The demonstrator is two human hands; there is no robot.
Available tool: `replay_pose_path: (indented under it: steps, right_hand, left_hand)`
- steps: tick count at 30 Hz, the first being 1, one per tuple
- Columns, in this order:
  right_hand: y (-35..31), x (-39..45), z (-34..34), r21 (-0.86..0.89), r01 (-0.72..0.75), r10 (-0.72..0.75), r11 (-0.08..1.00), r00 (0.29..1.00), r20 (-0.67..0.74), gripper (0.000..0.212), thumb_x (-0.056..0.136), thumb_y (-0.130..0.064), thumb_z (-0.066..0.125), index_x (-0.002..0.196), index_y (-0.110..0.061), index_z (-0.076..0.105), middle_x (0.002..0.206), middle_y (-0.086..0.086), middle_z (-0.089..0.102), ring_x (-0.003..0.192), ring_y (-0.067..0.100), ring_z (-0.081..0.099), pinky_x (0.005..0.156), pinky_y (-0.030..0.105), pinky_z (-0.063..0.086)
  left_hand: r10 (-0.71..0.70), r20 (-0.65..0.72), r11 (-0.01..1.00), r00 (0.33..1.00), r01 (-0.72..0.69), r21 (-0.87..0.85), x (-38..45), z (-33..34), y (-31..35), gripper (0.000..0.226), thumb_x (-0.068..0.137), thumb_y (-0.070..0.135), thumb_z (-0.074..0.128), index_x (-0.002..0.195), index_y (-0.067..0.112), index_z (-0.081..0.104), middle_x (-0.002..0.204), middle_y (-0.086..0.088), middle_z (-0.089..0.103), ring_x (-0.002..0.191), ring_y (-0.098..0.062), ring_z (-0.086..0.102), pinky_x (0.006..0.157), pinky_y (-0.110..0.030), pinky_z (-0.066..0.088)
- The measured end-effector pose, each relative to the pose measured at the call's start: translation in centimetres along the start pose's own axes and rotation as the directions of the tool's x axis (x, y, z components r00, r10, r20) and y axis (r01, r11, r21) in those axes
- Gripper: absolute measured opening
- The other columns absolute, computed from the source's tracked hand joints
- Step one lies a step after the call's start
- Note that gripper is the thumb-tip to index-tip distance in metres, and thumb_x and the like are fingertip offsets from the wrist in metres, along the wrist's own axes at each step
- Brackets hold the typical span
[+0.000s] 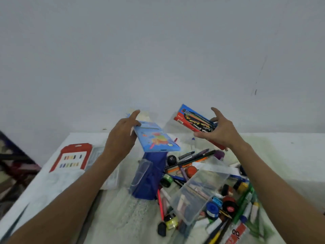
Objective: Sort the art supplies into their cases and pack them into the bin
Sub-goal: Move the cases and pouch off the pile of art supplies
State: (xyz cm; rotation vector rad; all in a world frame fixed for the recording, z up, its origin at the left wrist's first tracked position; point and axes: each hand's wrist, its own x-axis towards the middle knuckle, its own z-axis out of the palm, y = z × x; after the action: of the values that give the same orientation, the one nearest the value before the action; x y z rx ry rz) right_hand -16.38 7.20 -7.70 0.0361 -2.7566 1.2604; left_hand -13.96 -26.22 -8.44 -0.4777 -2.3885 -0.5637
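Art supplies (197,175), pens, paint pots and tubes, lie scattered at lower right of the frame around a clear plastic case (195,194). Left hand (121,136) grips a light blue box (156,140) at centre; right hand (218,129) curls its fingers round a red-and-black marker box (193,118), both raised above the table (123,208).

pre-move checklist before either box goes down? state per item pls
1. Left hand grips the light blue box: ok.
2. Right hand grips the red and black colour box: ok.
3. Both boxes lifted off the table: ok.
4. Clear plastic bin free for packing: not ok, loose items already lie inside.
5. Pens, paint pots and tubes around the bin sorted: not ok, scattered.
6. Boxes closed and full: cannot tell.
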Motion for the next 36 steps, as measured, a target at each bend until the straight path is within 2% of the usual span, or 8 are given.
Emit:
replay_pose_path:
  steps: [4, 8, 13, 17, 20, 24, 29, 36]
  right_hand:
    - [-7.7, -3.1, 7.1, 0.130, 0.020, -0.031, 0.991, 0.996, 0.083, 0.110, 0.058, -0.062, 0.081, 0.148, -0.029, 0.026, 0.099, -0.005, 0.057, 0.089, 0.010, 0.059, 0.078, 0.022, 0.042]
    - [-13.3, -5.6, 15.9, 0.120, 0.049, -0.071, 0.992, 0.979, 0.189, 0.117, 0.056, -0.075, 0.073, 0.148, -0.023, 0.023, 0.099, -0.003, 0.063, 0.094, 0.016, 0.063, 0.082, 0.031, 0.051]
    - [-17.4, -8.1, 23.3, 0.005, 0.059, -0.059, 0.998, 0.976, 0.211, 0.110, 0.064, -0.076, 0.066, 0.145, -0.017, 0.022, 0.104, -0.004, 0.057, 0.087, 0.015, 0.057, 0.070, 0.032, 0.049]
    - [-18.2, -8.9, 26.9, -0.190, 0.037, -0.006, 0.981, 0.987, 0.163, 0.106, 0.063, -0.083, 0.058, 0.139, -0.017, 0.025, 0.110, 0.005, 0.060, 0.100, 0.026, 0.058, 0.079, 0.039, 0.051]
    - [-18.0, -9.2, 28.5, -0.301, 0.022, 0.025, 0.953, 0.988, 0.153, 0.114, 0.065, -0.084, 0.054, 0.146, -0.015, 0.016, 0.126, 0.013, 0.054, 0.115, 0.033, 0.050, 0.089, 0.043, 0.045]
    - [-18.0, -9.4, 29.4, -0.351, 0.010, 0.046, 0.936, 0.988, 0.150, 0.116, 0.061, -0.088, 0.052, 0.145, -0.016, 0.017, 0.127, 0.012, 0.053, 0.116, 0.032, 0.050, 0.090, 0.044, 0.045]
    - [-18.1, -9.2, 29.3, -0.348, -0.016, 0.061, 0.937, 0.991, 0.119, 0.115, 0.061, -0.088, 0.052, 0.147, -0.019, 0.018, 0.130, 0.010, 0.053, 0.118, 0.030, 0.051, 0.092, 0.048, 0.049]
    - [-18.1, -9.8, 29.9, -0.391, 0.012, 0.032, 0.920, 0.994, 0.107, 0.101, 0.071, -0.080, 0.053, 0.145, -0.019, 0.022, 0.133, 0.008, 0.050, 0.117, 0.025, 0.052, 0.086, 0.040, 0.049]
  left_hand:
    - [-0.157, 0.025, 0.988, 0.987, 0.156, 0.015, -4.6, -7.3, -4.9, 0.061, 0.069, -0.005, 0.078, 0.125, 0.004, 0.056, 0.121, -0.014, 0.062, 0.098, -0.031, 0.060, 0.073, -0.045, 0.054]
    - [-0.245, -0.008, 0.962, 0.969, 0.244, 0.118, -10.6, -13.7, -10.4, 0.065, 0.070, -0.005, 0.078, 0.126, 0.013, 0.051, 0.117, -0.011, 0.060, 0.097, -0.032, 0.062, 0.074, -0.046, 0.054]
    - [-0.375, 0.134, 0.903, 0.917, 0.328, 0.277, -14.8, -16.5, -14.7, 0.030, 0.084, 0.049, 0.056, 0.110, 0.064, 0.054, 0.114, 0.026, 0.054, 0.117, -0.012, 0.050, 0.101, -0.040, 0.043]
    - [-0.284, 0.282, 0.955, 0.916, 0.245, 0.166, -18.4, -16.1, -17.6, 0.074, 0.081, 0.008, 0.073, 0.140, 0.034, 0.037, 0.126, 0.001, 0.057, 0.114, -0.026, 0.058, 0.091, -0.041, 0.052]
    - [-0.341, 0.463, 0.939, 0.818, 0.315, 0.136, -18.5, -16.2, -18.6, 0.078, 0.087, -0.004, 0.060, 0.146, 0.032, 0.024, 0.138, 0.005, 0.047, 0.114, -0.021, 0.056, 0.093, -0.029, 0.050]
    - [-0.414, 0.557, 0.908, 0.720, 0.365, 0.204, -17.8, -16.5, -18.8, 0.072, 0.093, -0.002, 0.042, 0.148, 0.037, 0.019, 0.126, 0.018, 0.048, 0.071, -0.006, 0.053, 0.056, -0.010, 0.041]
    - [-0.485, 0.489, 0.808, 0.725, 0.585, -0.066, -16.7, -16.0, -17.9, 0.063, 0.094, 0.036, 0.056, 0.148, 0.032, 0.024, 0.129, 0.015, 0.052, 0.099, -0.017, 0.061, 0.082, -0.019, 0.048]
    - [-0.458, 0.515, 0.840, 0.725, 0.542, -0.016, -17.0, -14.5, -18.0, 0.093, 0.077, 0.062, 0.064, 0.150, 0.030, 0.016, 0.136, 0.011, 0.047, 0.113, -0.011, 0.055, 0.097, -0.035, 0.048]
